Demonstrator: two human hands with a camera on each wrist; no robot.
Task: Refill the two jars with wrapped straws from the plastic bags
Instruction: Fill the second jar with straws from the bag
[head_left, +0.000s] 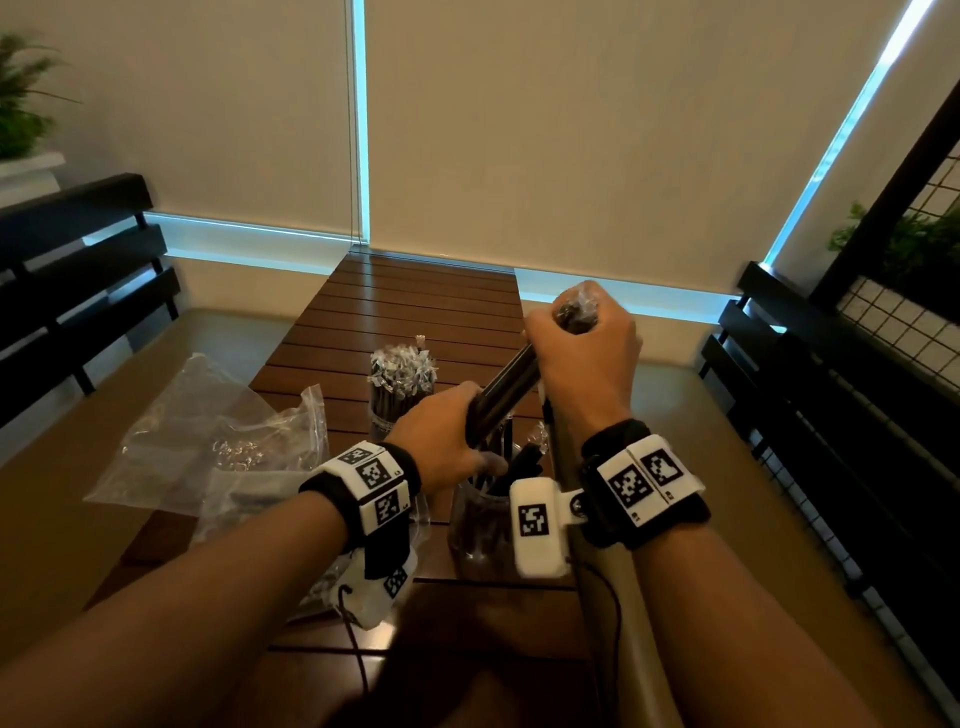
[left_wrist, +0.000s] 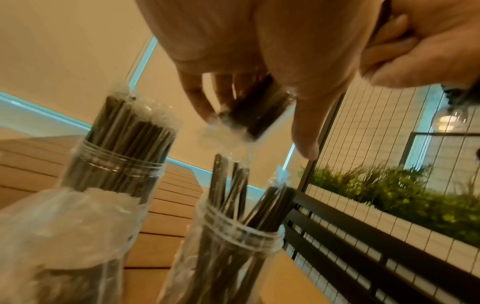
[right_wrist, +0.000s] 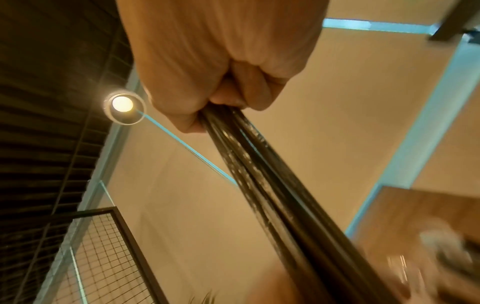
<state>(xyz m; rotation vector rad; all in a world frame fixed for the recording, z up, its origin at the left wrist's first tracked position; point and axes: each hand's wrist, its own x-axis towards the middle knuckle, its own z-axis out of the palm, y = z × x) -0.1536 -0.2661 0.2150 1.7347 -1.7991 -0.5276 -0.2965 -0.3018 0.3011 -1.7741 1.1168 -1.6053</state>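
Observation:
A bundle of dark wrapped straws (head_left: 506, 387) is held slanted over the table by both hands. My right hand (head_left: 582, 348) grips its upper end in a fist, also shown in the right wrist view (right_wrist: 221, 67) with the bundle (right_wrist: 259, 164) running down from it. My left hand (head_left: 447, 441) is curled round the lower end (left_wrist: 257, 111), just above the near clear jar (left_wrist: 233, 236), which holds several straws. The far jar (head_left: 400, 395) is packed with straws. In the head view my wrists partly hide the near jar (head_left: 480, 519).
Crumpled clear plastic bags (head_left: 208, 441) lie on the left of the slatted wooden table (head_left: 415, 296); one bag (left_wrist: 64, 236) lies beside the jars. A black slatted bench back (head_left: 831, 415) and a wire grid panel (head_left: 904, 312) stand on the right.

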